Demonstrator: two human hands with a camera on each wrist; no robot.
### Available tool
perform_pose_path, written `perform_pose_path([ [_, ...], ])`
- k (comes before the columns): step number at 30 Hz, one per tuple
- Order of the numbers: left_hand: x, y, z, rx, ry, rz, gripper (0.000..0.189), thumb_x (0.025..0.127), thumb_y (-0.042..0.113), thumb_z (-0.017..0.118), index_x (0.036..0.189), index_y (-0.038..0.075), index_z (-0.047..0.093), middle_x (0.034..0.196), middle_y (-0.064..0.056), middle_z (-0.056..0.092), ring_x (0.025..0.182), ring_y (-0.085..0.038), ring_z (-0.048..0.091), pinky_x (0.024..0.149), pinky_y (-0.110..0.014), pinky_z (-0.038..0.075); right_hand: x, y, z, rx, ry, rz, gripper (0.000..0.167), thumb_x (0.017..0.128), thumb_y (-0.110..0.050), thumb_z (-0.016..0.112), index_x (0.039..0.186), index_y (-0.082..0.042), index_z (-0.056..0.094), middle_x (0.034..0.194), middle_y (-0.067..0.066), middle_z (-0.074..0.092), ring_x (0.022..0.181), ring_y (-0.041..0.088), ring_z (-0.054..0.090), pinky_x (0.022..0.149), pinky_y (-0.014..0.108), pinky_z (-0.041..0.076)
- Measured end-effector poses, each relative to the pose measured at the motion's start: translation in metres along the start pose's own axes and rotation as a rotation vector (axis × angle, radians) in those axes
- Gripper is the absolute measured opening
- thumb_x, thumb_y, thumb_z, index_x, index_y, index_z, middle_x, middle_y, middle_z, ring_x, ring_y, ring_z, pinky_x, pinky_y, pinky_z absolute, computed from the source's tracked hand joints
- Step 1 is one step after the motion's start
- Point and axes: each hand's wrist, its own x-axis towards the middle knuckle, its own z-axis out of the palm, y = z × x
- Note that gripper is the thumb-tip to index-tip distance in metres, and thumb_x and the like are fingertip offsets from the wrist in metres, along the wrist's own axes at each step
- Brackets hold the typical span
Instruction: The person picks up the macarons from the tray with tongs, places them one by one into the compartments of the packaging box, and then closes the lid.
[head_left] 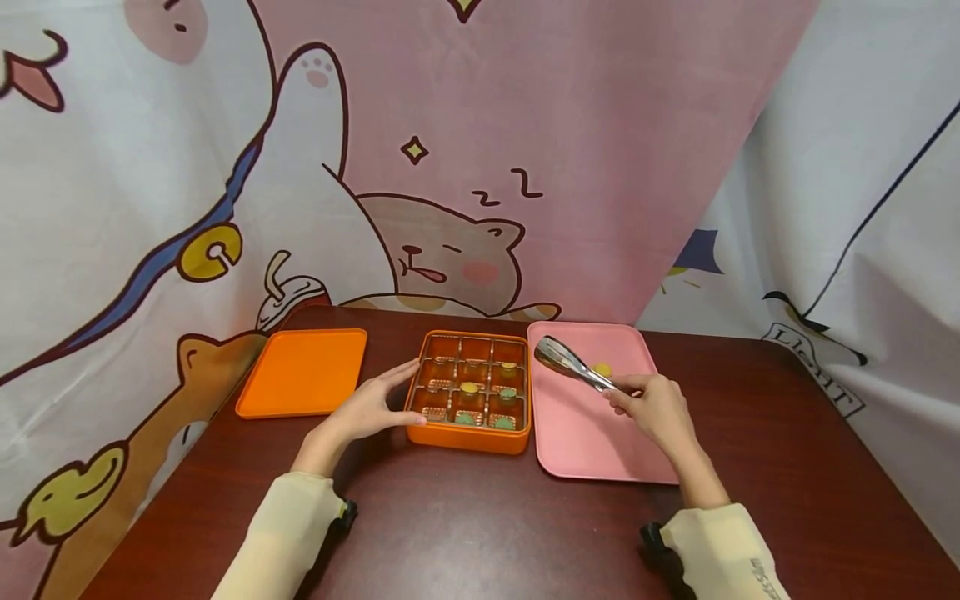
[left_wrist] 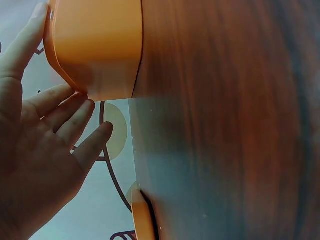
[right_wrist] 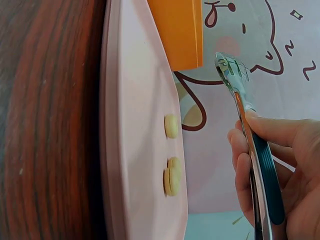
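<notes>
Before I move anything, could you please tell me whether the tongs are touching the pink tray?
Apart: the right wrist view shows patterned cloth in the gap between the tongs and the pink tray.

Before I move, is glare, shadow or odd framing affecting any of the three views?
Head: soft glare on the near tabletop, bright glints on the metal tongs; left wrist: a pale, hazy reflection across the tabletop, image turned sideways; right wrist: also sideways, with a dark shadow along the pink tray's outer edge, though the yellow macarons are readable.
</notes>
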Motion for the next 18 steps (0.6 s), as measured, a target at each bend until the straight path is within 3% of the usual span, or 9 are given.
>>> perform_pose_path([
  [18,0.001,0.0,0.0,-0.003,0.001,-0.003,0.093,0.082,0.04,0.081,0.157,0.014,0.033,0.165,-0.012,0.028,0.149,-0.039,0.031,0.114,-0.065,0.031,0.01,-0.023,0.023,0.063,-0.009,-0.016,0.03,0.088,-0.02,0.076,0.112,-0.002,0.076,0.071,0.006,0.075,0.062,0.005,0.061,0.052,0.023,0.042],
])
